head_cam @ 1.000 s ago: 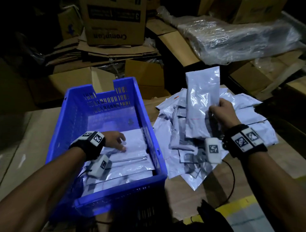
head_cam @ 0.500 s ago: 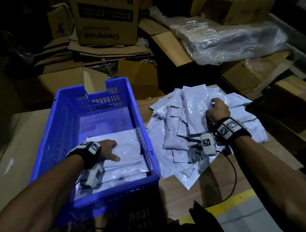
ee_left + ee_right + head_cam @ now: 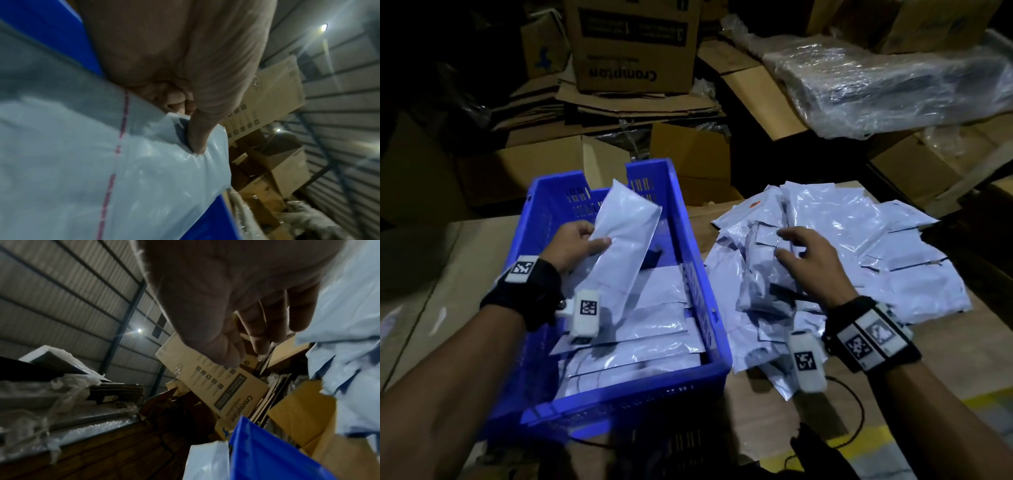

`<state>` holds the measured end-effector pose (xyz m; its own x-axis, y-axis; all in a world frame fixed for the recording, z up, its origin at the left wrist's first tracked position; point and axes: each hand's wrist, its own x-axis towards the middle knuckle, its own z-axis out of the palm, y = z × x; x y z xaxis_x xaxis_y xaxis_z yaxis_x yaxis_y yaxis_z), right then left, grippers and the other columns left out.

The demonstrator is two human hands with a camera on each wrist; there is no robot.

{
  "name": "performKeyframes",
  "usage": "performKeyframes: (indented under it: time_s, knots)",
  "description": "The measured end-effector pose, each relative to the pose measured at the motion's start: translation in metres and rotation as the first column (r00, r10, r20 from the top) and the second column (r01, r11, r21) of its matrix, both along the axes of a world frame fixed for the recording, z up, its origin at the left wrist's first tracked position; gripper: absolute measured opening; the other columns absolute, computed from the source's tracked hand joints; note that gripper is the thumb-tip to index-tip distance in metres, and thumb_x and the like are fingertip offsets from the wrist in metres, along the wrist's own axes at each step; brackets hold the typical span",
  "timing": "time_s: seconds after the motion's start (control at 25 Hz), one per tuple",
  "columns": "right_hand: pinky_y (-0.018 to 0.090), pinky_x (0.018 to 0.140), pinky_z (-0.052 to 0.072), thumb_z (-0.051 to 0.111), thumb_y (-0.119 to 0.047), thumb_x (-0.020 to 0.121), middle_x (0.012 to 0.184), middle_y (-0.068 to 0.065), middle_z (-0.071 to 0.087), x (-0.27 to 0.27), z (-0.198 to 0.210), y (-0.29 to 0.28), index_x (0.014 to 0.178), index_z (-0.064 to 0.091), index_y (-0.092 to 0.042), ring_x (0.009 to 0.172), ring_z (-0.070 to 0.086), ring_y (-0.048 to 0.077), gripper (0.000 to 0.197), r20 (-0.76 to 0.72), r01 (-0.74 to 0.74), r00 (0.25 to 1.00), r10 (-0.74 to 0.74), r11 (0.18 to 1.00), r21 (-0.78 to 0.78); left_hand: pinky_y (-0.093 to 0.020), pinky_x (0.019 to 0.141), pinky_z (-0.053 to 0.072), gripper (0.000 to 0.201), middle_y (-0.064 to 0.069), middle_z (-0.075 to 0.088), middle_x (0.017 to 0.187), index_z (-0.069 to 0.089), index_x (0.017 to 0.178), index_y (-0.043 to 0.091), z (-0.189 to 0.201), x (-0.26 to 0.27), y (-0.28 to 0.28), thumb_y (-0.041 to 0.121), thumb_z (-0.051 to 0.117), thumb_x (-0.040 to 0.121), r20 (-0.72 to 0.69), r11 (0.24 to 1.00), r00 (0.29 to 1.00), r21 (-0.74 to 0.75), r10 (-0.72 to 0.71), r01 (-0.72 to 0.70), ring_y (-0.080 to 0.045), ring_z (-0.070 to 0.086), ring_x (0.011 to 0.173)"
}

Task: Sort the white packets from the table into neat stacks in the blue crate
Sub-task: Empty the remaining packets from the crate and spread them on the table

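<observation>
A blue crate [image 3: 698,284] stands on the table at the left, with several white packets [image 3: 640,329] stacked flat in its near half. My left hand [image 3: 582,240] holds one white packet [image 3: 626,233] tilted up over the crate's middle, thumb [image 3: 197,138] pinching its edge. In the left wrist view that packet [image 3: 102,162] fills the frame. A loose heap of white packets [image 3: 859,246] lies on the table right of the crate. My right hand [image 3: 801,253] hovers over the heap's left part with fingers spread and holds nothing.
Cardboard boxes [image 3: 633,44] and flattened cardboard pile up behind the table. A plastic-wrapped bundle [image 3: 887,85] lies at the back right. A black cable [image 3: 856,421] runs across the table near the front edge, beside a yellow floor stripe [image 3: 866,452].
The right hand let go of the packet it held up and came down onto the heap. The left hand lifted from the stack in the crate and now holds a packet over the crate.
</observation>
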<state>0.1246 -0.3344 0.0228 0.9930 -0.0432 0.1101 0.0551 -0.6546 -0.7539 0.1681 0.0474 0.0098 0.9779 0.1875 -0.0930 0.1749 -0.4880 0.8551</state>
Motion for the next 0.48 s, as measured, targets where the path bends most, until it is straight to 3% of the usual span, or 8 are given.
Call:
performKeyframes:
  time_s: [0.12, 0.24, 0.32, 0.4, 0.48]
  knots:
    - [0.027, 0.095, 0.048, 0.061, -0.015, 0.095, 0.114, 0.001, 0.064, -0.007, 0.013, 0.028, 0.127, 0.06, -0.013, 0.108, 0.059, 0.013, 0.032, -0.02, -0.117, 0.992, 0.123, 0.973, 0.201, -0.016, 0.049, 0.049, 0.014, 0.005, 0.066, 0.055, 0.056, 0.08, 0.007, 0.033, -0.011, -0.028, -0.003, 0.064, 0.087, 0.11, 0.947, 0.994, -0.32, 0.002, 0.034, -0.003, 0.059, 0.049]
    - [0.013, 0.083, 0.048, 0.061, -0.014, 0.096, 0.11, 0.004, 0.066, -0.011, 0.03, 0.052, 0.122, 0.055, -0.019, 0.099, 0.062, 0.009, 0.027, -0.028, -0.169, 0.98, 0.199, 0.891, 0.422, -0.022, 0.06, 0.056, 0.012, 0.0, 0.072, 0.068, 0.057, 0.092, 0.004, 0.062, -0.016, -0.059, -0.005, 0.063, 0.087, 0.185, 0.873, 0.98, -0.461, -0.078, 0.157, -0.009, 0.066, 0.061]
    - [0.014, 0.077, 0.049, 0.062, -0.014, 0.096, 0.103, 0.002, 0.07, -0.013, 0.038, 0.062, 0.122, 0.05, -0.021, 0.089, 0.063, 0.005, 0.03, -0.034, -0.187, 0.971, 0.238, 0.838, 0.512, -0.023, 0.061, 0.056, 0.018, -0.003, 0.073, 0.073, 0.053, 0.101, 0.001, 0.077, -0.023, -0.082, -0.006, 0.062, 0.087, 0.194, 0.821, 0.968, -0.518, -0.158, 0.238, -0.011, 0.068, 0.065]
    - [0.022, 0.075, 0.053, 0.062, -0.009, 0.095, 0.095, -0.002, 0.074, -0.016, 0.042, 0.068, 0.124, 0.052, -0.015, 0.084, 0.067, 0.007, 0.032, -0.004, -0.224, 0.961, 0.277, 0.783, 0.58, -0.026, 0.062, 0.057, 0.025, -0.006, 0.073, 0.076, 0.05, 0.108, -0.001, 0.085, -0.03, -0.104, -0.007, 0.062, 0.086, 0.2, 0.795, 0.955, -0.531, -0.219, 0.294, -0.014, 0.069, 0.067]
    - [0.031, 0.078, 0.056, 0.065, -0.002, 0.091, 0.109, 0.003, 0.073, -0.02, 0.04, 0.068, 0.128, 0.052, -0.01, 0.095, 0.07, 0.015, 0.04, 0.027, -0.194, 0.973, 0.23, 0.749, 0.633, -0.028, 0.065, 0.058, 0.026, -0.009, 0.073, 0.08, 0.05, 0.103, 0.001, 0.086, -0.033, -0.122, -0.006, 0.066, 0.084, 0.208, 0.785, 0.94, -0.517, -0.272, 0.341, -0.017, 0.07, 0.071]
